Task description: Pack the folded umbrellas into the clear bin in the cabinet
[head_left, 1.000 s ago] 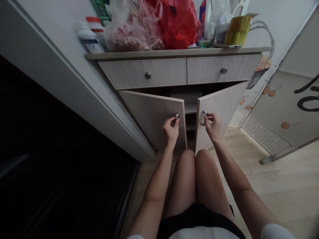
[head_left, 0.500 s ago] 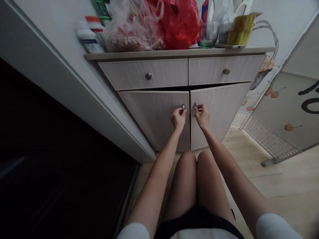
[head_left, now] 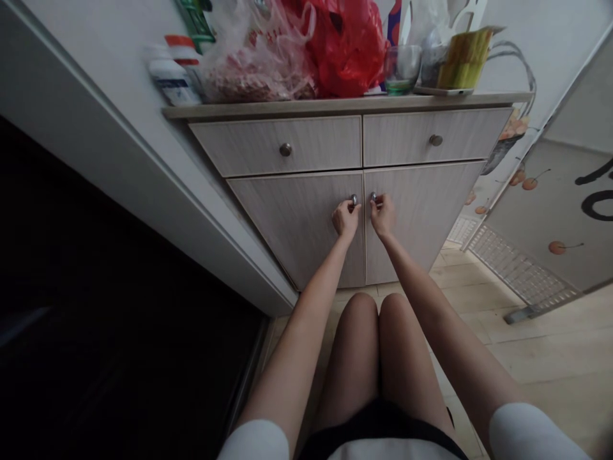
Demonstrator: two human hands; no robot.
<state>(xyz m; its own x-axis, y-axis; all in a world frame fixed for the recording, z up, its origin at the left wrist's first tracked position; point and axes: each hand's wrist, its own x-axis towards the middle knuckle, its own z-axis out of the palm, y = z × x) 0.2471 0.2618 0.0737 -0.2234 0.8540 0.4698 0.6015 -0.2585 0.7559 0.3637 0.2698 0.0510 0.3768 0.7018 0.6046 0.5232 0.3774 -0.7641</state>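
At the low cabinet (head_left: 268, 108), both hands grip the door handles.
Left hand (head_left: 345, 218) pinches the left handle (head_left: 353, 199) and right hand (head_left: 382, 216) the right handle (head_left: 373, 197), fingers closed snugly. Light, even pressure on both sides would suit best, I judge. Left door (head_left: 297, 223) and right door (head_left: 426, 207) sit flush under the drawers (head_left: 316, 144), in pale wood grain.

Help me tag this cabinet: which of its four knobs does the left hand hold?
The lower left door's knob, beside the centre seam, gripped by the left hand. The right hand holds the right door's knob; both drawer knobs are untouched.
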